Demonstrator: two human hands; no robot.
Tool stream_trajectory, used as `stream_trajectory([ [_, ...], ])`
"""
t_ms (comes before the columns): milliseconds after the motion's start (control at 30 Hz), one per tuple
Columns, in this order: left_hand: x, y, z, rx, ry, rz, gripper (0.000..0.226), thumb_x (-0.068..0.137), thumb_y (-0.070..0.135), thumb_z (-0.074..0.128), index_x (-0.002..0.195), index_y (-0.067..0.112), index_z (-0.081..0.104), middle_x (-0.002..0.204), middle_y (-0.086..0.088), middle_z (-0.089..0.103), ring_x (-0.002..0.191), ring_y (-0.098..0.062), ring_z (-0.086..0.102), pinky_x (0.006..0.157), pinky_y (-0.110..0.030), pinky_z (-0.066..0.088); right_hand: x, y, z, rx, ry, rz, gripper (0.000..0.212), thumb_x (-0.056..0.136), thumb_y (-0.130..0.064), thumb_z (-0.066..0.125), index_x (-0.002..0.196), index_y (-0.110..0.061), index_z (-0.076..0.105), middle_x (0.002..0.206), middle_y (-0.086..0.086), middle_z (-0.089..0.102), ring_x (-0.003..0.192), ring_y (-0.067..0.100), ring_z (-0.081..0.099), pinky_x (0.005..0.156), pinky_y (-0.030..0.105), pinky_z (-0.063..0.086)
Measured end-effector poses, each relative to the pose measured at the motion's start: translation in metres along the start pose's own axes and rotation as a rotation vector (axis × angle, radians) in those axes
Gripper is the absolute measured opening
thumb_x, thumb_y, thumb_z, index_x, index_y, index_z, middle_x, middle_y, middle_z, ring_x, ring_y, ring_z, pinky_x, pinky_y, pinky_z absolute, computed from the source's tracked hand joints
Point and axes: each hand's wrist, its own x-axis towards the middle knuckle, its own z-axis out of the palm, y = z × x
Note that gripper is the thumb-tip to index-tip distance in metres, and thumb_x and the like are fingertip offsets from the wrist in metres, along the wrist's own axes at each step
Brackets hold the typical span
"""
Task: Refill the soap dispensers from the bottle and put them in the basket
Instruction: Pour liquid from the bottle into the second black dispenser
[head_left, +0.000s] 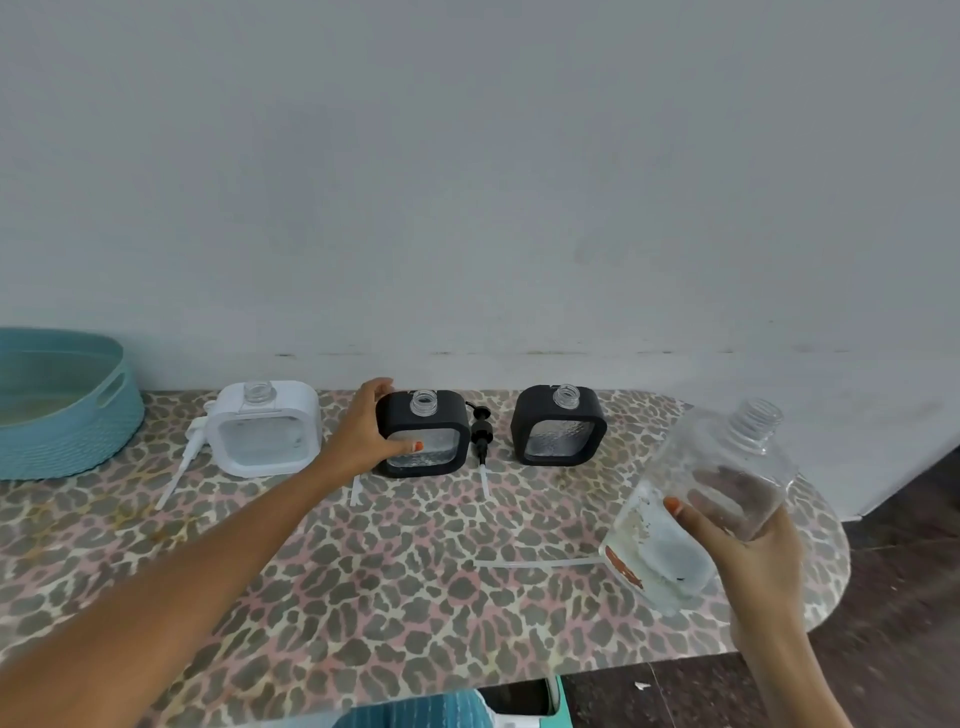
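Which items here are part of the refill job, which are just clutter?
Job: clear bottle in right hand; middle black dispenser under left hand; white dispenser; right black dispenser; teal basket; black pump.
Lying about: loose clear tube.

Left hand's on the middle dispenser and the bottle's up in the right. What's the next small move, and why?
Probably bring the clear bottle over the middle black dispenser and tip its mouth toward the open neck. The left hand already steadies that dispenser, whose pump is off, and the right hand holds the uncapped bottle off to the side, away from any opening.
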Motion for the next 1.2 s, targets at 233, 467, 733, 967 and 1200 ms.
stream_trajectory([
  [233,-0.012,0.047,0.007,0.082,0.195,0.386,0.075,0.070,0.019,0.078,0.132,0.012,0.036,0.133,0.005,0.034,0.126,-0.006,0.025,0.107,-0.023,0.020,-0.007,-0.004,-0.009,0.037,0.021,0.008,0.081,0.022,-0.070,0.079,0.094,-0.041,0.055,0.105,-0.014,0.065,0.097,0.013,0.063,0.088,0.040,0.049],
  [467,0.002,0.092,0.077,-0.049,-0.026,0.406,0.048,0.081,0.014,0.067,0.122,0.009,0.045,0.122,0.000,0.046,0.117,-0.009,0.045,0.107,-0.028,0.038,-0.008,0.000,-0.021,0.003,0.020,0.027,0.070,0.049,-0.029,0.079,0.114,-0.019,0.054,0.110,-0.006,0.064,0.100,0.018,0.062,0.092,0.046,0.049],
  [733,0.049,0.090,0.141,0.099,-0.163,0.051,0.099,0.069,0.021,0.079,0.143,0.009,0.013,0.149,-0.011,0.020,0.137,-0.027,0.024,0.113,-0.037,0.025,-0.002,0.020,-0.048,-0.003,0.077,0.087,0.055,0.058,-0.015,0.083,0.105,-0.028,0.058,0.098,-0.015,0.065,0.097,0.011,0.060,0.086,0.037,0.048],
  [967,0.056,0.089,0.144,-0.077,-0.118,0.008,0.058,0.068,0.010,0.079,0.114,0.005,0.044,0.113,-0.012,0.053,0.106,-0.026,0.053,0.081,-0.029,0.042,0.005,0.031,-0.062,-0.004,0.115,0.110,0.054,0.046,-0.027,0.083,0.093,-0.037,0.059,0.097,-0.012,0.067,0.100,0.018,0.062,0.091,0.045,0.049],
  [1200,0.045,0.102,0.134,-0.163,-0.126,0.021,0.059,0.064,0.012,0.082,0.112,0.007,0.047,0.112,-0.010,0.059,0.102,-0.024,0.057,0.084,-0.032,0.048,0.003,0.034,-0.054,-0.003,0.097,0.109,0.059,0.058,-0.012,0.084,0.109,-0.022,0.057,0.096,-0.014,0.064,0.100,0.020,0.061,0.084,0.032,0.045],
])
